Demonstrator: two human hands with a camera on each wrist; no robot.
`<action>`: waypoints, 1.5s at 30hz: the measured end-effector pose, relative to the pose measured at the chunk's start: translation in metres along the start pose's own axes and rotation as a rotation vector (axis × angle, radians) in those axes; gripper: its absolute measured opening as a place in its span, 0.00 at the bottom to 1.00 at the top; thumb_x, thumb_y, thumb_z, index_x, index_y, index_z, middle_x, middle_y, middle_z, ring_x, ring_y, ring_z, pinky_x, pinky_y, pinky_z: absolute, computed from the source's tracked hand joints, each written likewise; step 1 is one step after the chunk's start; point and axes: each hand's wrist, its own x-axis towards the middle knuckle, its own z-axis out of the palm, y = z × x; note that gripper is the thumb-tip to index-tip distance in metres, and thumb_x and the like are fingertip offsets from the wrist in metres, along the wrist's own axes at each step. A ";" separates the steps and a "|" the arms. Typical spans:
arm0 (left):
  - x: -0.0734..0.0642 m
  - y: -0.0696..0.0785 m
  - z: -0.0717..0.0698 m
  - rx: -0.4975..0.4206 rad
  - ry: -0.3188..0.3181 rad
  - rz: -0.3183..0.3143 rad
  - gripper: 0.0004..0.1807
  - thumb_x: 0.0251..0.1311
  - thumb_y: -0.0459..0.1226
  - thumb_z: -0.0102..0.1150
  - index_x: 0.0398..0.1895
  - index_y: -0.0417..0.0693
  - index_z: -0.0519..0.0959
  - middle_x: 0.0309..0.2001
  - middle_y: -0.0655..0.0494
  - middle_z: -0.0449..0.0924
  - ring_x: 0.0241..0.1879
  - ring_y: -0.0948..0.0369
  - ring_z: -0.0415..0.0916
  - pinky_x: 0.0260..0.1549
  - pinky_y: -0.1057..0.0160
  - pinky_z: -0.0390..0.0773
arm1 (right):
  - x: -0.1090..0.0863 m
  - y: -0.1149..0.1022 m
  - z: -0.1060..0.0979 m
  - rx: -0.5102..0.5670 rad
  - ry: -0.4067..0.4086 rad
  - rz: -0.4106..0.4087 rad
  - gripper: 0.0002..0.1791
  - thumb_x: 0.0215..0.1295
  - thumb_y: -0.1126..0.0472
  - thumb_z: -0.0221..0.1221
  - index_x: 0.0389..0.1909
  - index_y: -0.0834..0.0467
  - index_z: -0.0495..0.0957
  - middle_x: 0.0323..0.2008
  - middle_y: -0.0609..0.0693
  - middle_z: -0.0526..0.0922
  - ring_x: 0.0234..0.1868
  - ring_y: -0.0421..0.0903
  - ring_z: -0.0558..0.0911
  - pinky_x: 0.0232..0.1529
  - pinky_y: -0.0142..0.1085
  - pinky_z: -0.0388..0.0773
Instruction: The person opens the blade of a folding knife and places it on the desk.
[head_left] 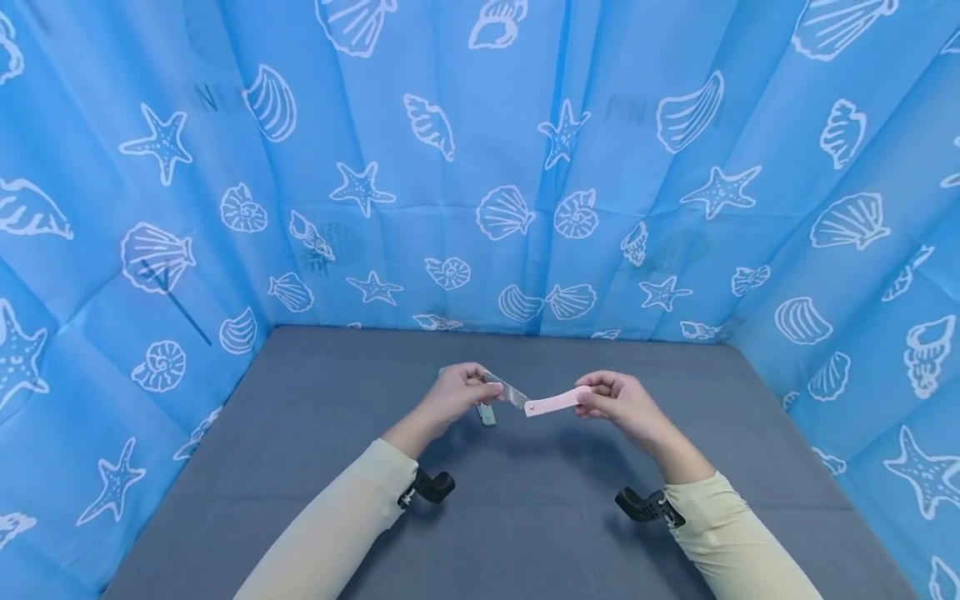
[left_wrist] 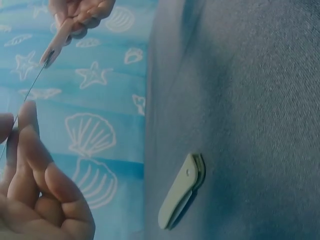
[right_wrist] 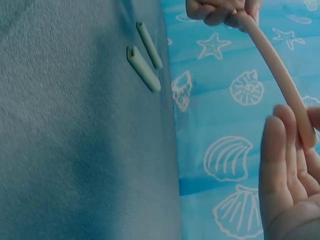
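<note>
A folding knife with a pink handle (head_left: 553, 404) is held up over the table, opened part-way so that its silvery blade (head_left: 513, 395) meets the handle at a wide angle. My left hand (head_left: 456, 390) pinches the blade between thumb and fingers. My right hand (head_left: 621, 406) grips the far end of the handle, with the pivot end pointing left. Below my left hand lies a light green folding knife (left_wrist: 178, 192), its blade folded in. The right wrist view shows a second light green folded piece (right_wrist: 149, 44) beside that knife (right_wrist: 143, 70).
The grey cloth-covered table (head_left: 525, 525) reaches back to a blue curtain (head_left: 465, 175) printed with shells and starfish, which also runs along both sides. A black wrist mount (head_left: 435, 485) sits on the left sleeve, another mount (head_left: 643, 505) on the right sleeve.
</note>
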 end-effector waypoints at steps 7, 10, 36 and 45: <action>-0.002 0.000 -0.008 0.051 -0.058 -0.030 0.11 0.68 0.40 0.63 0.38 0.39 0.82 0.34 0.44 0.86 0.30 0.61 0.78 0.46 0.45 0.76 | 0.003 -0.002 -0.007 -0.054 -0.105 0.049 0.19 0.70 0.68 0.60 0.53 0.79 0.72 0.42 0.68 0.83 0.36 0.43 0.86 0.42 0.40 0.84; -0.003 -0.001 -0.011 0.071 -0.074 -0.039 0.11 0.67 0.41 0.64 0.38 0.40 0.83 0.34 0.48 0.87 0.33 0.60 0.79 0.49 0.42 0.75 | 0.003 -0.004 -0.009 -0.067 -0.117 0.066 0.19 0.70 0.67 0.60 0.53 0.79 0.72 0.42 0.67 0.83 0.37 0.43 0.86 0.44 0.42 0.83; 0.006 0.001 -0.009 -0.093 0.103 -0.054 0.09 0.64 0.41 0.67 0.33 0.45 0.82 0.37 0.49 0.88 0.32 0.61 0.75 0.34 0.61 0.71 | 0.012 -0.007 0.009 0.163 0.224 -0.029 0.18 0.73 0.69 0.55 0.54 0.81 0.68 0.34 0.52 0.86 0.34 0.40 0.87 0.40 0.34 0.83; 0.005 -0.006 0.011 -0.260 0.281 -0.001 0.10 0.64 0.41 0.67 0.34 0.43 0.82 0.30 0.57 0.87 0.31 0.63 0.79 0.39 0.58 0.73 | 0.015 -0.006 0.025 0.369 0.399 0.003 0.16 0.72 0.69 0.57 0.54 0.77 0.69 0.31 0.47 0.87 0.33 0.40 0.87 0.41 0.34 0.83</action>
